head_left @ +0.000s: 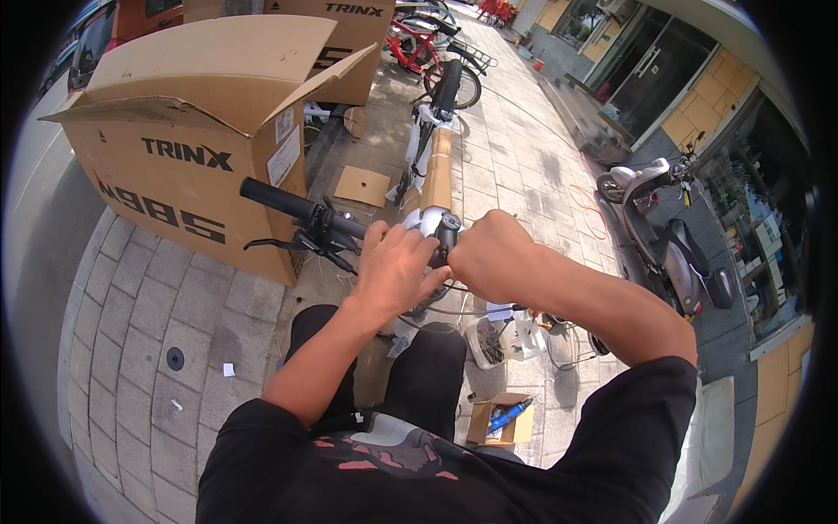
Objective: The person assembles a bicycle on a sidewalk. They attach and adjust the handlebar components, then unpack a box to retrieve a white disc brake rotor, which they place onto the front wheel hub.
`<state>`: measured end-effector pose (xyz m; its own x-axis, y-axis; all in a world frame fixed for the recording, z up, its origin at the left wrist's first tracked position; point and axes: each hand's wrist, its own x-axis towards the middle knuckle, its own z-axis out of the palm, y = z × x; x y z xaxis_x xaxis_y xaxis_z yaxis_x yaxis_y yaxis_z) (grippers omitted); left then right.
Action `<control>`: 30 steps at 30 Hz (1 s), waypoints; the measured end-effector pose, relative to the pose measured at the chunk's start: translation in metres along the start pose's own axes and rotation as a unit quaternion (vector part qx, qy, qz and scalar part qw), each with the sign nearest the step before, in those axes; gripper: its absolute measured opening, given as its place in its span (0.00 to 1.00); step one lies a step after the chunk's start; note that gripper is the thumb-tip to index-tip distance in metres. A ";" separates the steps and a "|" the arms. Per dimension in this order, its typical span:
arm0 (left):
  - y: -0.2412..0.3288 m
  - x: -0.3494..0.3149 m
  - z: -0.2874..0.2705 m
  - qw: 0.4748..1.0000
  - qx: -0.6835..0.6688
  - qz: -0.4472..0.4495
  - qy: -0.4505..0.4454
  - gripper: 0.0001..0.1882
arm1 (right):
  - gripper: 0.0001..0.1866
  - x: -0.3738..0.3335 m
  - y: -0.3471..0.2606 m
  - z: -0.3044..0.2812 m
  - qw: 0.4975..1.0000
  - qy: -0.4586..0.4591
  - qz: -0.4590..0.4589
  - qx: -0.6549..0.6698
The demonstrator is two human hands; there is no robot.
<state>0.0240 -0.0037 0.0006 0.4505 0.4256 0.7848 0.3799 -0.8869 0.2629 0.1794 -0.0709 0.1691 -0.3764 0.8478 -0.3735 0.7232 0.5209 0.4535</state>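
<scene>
A bicycle stands in front of me, its top tube wrapped in brown cardboard (437, 170). Its black handlebar (347, 226) ends at the left in a rubber grip (278, 200) with a brake lever (266, 244) beneath. My left hand (391, 269) lies over the bar beside the black stem (448, 230), fingers curled onto it. Pressed close to the stem's right side, my right hand (493, 253) is closed in a fist; whatever is inside it is hidden. Loose cables (436, 312) hang below the hands.
A large open cardboard box (188, 175) stands at the left. By my knees are a white container (515, 339) and a small carton (499, 421) holding a blue tool (509, 417). A parked scooter (668, 231) is at the right, a red bicycle (428, 54) farther ahead.
</scene>
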 end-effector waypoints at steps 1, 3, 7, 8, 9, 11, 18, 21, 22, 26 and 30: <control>-0.001 -0.001 -0.002 1.000 0.000 -0.005 -0.010 0.23 | 0.21 -0.003 0.001 0.008 1.000 0.022 0.015 0.007; 0.000 -0.001 -0.002 1.000 -0.002 -0.013 -0.028 0.23 | 0.25 -0.011 0.000 0.022 0.997 0.064 0.047 0.023; 0.001 -0.001 -0.002 0.999 0.007 -0.012 -0.029 0.25 | 0.29 -0.024 -0.005 0.046 0.976 0.169 0.098 0.091; 0.000 -0.001 -0.003 0.999 0.009 -0.014 -0.031 0.25 | 0.29 -0.025 -0.008 0.050 0.969 0.197 0.107 0.106; 0.001 -0.001 -0.003 0.999 0.008 -0.014 -0.033 0.25 | 0.29 -0.028 -0.009 0.054 0.960 0.222 0.120 0.121; 0.001 -0.001 -0.002 0.999 0.015 -0.013 -0.029 0.25 | 0.28 -0.030 -0.011 0.063 0.945 0.267 0.129 0.138; 0.001 0.001 -0.005 0.999 0.029 -0.012 -0.035 0.25 | 0.24 -0.031 -0.022 0.087 0.890 0.386 0.162 0.178; -0.001 -0.003 0.001 0.999 0.024 -0.014 -0.020 0.25 | 0.22 -0.030 -0.028 0.094 0.867 0.410 0.189 0.211; 0.000 -0.003 0.000 0.999 0.025 -0.013 -0.020 0.24 | 0.22 -0.030 -0.030 0.094 0.862 0.413 0.198 0.219; -0.001 -0.003 0.005 0.999 0.032 0.004 0.011 0.22 | 0.21 -0.034 -0.037 0.100 0.852 0.411 0.223 0.237; 0.000 -0.003 0.000 1.000 0.030 0.000 0.000 0.24 | 0.19 -0.032 -0.042 0.102 0.835 0.417 0.237 0.269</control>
<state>0.0228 -0.0045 -0.0019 0.4507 0.4256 0.7847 0.4278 -0.8745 0.2287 0.2198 -0.1303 0.0791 -0.0837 0.8374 0.5402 0.9767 0.1764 -0.1221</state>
